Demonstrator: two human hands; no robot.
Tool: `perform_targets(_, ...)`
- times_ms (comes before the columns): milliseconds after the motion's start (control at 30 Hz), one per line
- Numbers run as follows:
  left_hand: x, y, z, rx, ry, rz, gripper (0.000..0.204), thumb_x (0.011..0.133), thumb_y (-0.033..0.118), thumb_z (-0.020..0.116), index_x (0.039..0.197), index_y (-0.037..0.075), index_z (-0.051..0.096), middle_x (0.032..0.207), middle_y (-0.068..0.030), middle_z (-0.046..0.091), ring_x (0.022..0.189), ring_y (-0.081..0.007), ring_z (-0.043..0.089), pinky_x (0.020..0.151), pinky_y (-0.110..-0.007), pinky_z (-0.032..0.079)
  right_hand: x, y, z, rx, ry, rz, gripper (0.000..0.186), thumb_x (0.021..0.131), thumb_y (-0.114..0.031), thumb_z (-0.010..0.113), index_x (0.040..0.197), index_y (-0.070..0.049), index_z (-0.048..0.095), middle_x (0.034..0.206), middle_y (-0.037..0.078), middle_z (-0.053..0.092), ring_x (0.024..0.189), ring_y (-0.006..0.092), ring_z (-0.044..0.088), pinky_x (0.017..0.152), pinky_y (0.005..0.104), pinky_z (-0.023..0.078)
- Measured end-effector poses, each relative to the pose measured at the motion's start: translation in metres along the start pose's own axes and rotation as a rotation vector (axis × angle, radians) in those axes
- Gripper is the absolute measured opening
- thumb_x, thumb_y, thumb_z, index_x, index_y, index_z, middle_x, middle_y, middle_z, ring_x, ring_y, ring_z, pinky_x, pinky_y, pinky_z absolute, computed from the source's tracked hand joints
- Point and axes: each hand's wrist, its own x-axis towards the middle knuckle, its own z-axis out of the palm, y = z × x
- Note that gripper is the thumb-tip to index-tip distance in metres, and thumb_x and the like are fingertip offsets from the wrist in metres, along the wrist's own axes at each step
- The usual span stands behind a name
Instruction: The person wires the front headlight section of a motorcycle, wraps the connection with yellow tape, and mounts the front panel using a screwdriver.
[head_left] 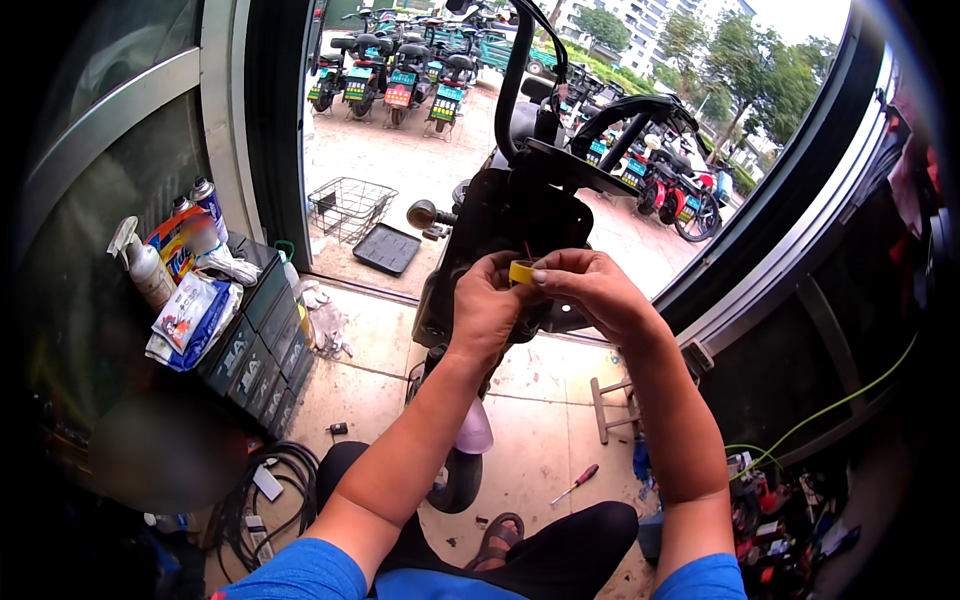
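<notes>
My left hand (485,300) has its fingers curled just left of a yellow tape roll (521,271); exactly what it grips is hidden. My right hand (590,290) pinches the tape roll between thumb and fingers. A thin reddish wire (528,249) rises just above the roll. Both hands are in front of the black body (500,210) of a partly stripped scooter, with black handlebar tubes (512,90) above and a wheel (460,480) below, between my knees.
Bottles (152,275) and packets stand on a black drawer cabinet (260,350) at left. A screwdriver (574,484), a coiled black hose (260,500) and a small stool (605,410) are on the floor. Outside the doorway lie a wire basket (350,205) and tray (385,248), with parked scooters (400,80) beyond.
</notes>
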Motion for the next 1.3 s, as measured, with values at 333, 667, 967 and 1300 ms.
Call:
perform_targets(333,0.01,-0.007,-0.012,0.022,0.157,-0.022,0.023,0.095,0.005,0.076,0.116,-0.002,0.068,0.103,-0.0082,0.074,0.085,-0.0139,0.074,0.069,-0.024,0.059,0.022,-0.006,0.019,-0.002,0.131,0.027,0.028,0.088,-0.015,0.085,0.104,0.007,0.076,0.092,0.011,0.077,0.085,0.0153,0.075,0.079,0.0253,0.059)
perform_targets(667,0.013,-0.007,-0.011,0.027,0.183,0.055,0.019,0.089,-0.003,0.075,0.107,-0.006,0.072,0.101,-0.0093,0.075,0.089,-0.0129,0.07,0.08,-0.026,0.057,0.034,-0.001,0.014,-0.144,0.197,0.059,0.03,0.084,-0.027,0.089,0.095,-0.001,0.079,0.083,0.002,0.073,0.066,0.0055,0.06,0.058,0.021,0.041)
perform_targets(967,0.013,-0.001,-0.015,-0.084,0.128,0.051,0.026,0.088,-0.008,0.071,0.114,-0.005,0.071,0.105,-0.0086,0.074,0.091,-0.0122,0.071,0.082,-0.025,0.059,0.047,-0.004,0.023,-0.557,0.335,0.066,0.056,0.082,-0.052,0.09,0.093,0.002,0.079,0.082,0.006,0.075,0.073,0.0103,0.067,0.067,0.0279,0.054)
perform_targets(1300,0.012,-0.002,-0.009,-0.026,0.113,0.038,0.03,0.091,-0.005,0.072,0.12,-0.006,0.07,0.108,-0.0088,0.073,0.088,-0.0111,0.07,0.079,-0.024,0.058,0.035,-0.003,-0.007,-0.551,0.341,0.074,0.055,0.085,-0.048,0.088,0.096,0.005,0.078,0.084,0.007,0.073,0.069,0.0143,0.065,0.064,0.0287,0.052)
